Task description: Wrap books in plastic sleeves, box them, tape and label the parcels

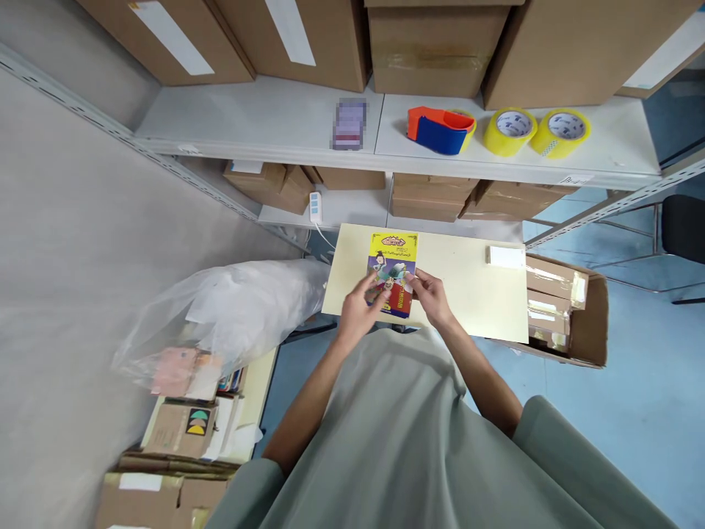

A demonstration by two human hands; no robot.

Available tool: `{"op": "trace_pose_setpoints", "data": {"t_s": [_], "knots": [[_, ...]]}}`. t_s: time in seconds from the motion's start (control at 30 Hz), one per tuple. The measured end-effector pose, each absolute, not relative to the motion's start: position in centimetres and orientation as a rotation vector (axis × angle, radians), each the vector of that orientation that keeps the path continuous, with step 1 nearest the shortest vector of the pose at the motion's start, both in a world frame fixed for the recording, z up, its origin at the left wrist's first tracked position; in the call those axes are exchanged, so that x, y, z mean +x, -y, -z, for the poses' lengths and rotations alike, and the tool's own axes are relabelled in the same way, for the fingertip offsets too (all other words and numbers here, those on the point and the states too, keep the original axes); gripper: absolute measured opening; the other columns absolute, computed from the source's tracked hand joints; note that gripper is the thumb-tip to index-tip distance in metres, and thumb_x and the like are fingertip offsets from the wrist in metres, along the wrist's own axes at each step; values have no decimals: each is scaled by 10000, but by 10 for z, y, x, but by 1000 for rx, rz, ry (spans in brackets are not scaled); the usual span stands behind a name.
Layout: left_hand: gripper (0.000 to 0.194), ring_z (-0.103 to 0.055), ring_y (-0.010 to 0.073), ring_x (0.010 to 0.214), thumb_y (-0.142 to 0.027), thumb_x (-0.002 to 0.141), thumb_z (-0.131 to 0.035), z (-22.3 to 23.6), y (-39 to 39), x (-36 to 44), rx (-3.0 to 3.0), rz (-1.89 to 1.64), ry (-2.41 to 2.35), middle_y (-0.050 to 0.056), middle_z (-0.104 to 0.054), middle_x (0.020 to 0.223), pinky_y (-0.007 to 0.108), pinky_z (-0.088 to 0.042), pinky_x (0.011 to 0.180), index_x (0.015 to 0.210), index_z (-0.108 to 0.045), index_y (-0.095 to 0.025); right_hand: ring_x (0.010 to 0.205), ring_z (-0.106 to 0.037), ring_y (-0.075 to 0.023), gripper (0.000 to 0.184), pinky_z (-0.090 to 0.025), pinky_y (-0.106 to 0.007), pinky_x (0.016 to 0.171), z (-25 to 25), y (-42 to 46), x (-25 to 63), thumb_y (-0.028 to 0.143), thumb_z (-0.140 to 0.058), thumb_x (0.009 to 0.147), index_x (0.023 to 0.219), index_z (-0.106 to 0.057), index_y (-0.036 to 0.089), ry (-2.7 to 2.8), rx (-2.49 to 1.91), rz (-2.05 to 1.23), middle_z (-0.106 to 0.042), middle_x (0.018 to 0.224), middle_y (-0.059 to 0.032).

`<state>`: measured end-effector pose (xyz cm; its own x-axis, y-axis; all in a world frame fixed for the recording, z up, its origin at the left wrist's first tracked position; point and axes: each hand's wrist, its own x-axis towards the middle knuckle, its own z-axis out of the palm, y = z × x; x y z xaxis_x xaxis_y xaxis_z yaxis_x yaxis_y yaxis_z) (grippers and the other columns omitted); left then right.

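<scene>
A colourful book (393, 257) with a yellow, purple and red cover is held upright to my view over the pale table board (463, 294). Cartoon figures and large lettering show on its front. My left hand (360, 308) grips its lower left part, thumb across the cover. On the right edge, my right hand (432, 295) pinches the book with thumb on top and fingers partly hidden behind. Whether the book touches the board cannot be told. A small white box (505, 256) lies at the right end of the board.
A shelf (286, 121) ahead carries cardboard boxes (435, 51), a tape dispenser (443, 131) and yellow tape rolls (511, 132). At right, an open carton (592, 319) holds smaller boxes. A plastic bag (242, 308) bulges at left, above stacked boxes (179, 430). A power strip (316, 209) lies on the lower shelf.
</scene>
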<state>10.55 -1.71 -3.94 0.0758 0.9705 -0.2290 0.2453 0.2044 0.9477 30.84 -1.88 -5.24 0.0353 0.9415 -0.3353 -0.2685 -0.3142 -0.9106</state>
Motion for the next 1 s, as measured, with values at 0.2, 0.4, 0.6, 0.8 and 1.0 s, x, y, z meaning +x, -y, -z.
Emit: {"op": "trace_pose_setpoints", "data": {"t_s": [0.2, 0.4, 0.6, 0.8, 1.0], "knots": [[852, -802, 340, 1214, -692, 705, -1020, 34, -9, 56, 992, -886, -1335, 171, -850, 1294, 461, -655, 1063, 1343, -795, -174, 978, -841, -286, 669, -717, -403, 823, 35, 20, 329, 790, -940, 793, 1213, -888, 271, 802, -1146, -1681, -886, 1090, -36], [666, -812, 279, 951, -632, 616, -1088, 12, -1, 48, 992, -839, -1308, 95, -878, 997, 390, -664, 893, 1052, -850, -188, 1032, -844, -297, 658, -707, -393, 838, 29, 18, 334, 777, -922, 838, 1257, -889, 271, 933, -1100, -1724, -891, 1131, -48], [633, -820, 266, 953, -643, 689, -1053, 4, 4, 48, 1112, -915, -1312, 98, -882, 1039, 382, -675, 894, 1073, -825, -193, 1151, -819, -298, 570, -674, -411, 1012, 27, 12, 336, 750, -860, 935, 1240, -904, 270, 1132, -1043, -1570, -879, 1257, -44], [437, -835, 286, 1059, -606, 859, -961, -11, 9, 44, 1436, -1078, -1329, 93, -880, 1114, 440, -681, 1009, 1039, -843, -226, 1393, -746, -311, 382, -570, -476, 1248, 24, 6, 343, 644, -806, 1044, 1287, -907, 368, 1402, -952, -1337, -827, 1447, -37], [322, -796, 326, 1300, -531, 867, -981, -17, 13, 39, 1609, -1270, -1214, 110, -873, 1191, 512, -636, 1151, 961, -839, -257, 1595, -610, -281, 271, -494, -559, 1354, 19, 8, 343, 566, -725, 1121, 1314, -885, 462, 1573, -857, -1263, -773, 1555, 1]]}}
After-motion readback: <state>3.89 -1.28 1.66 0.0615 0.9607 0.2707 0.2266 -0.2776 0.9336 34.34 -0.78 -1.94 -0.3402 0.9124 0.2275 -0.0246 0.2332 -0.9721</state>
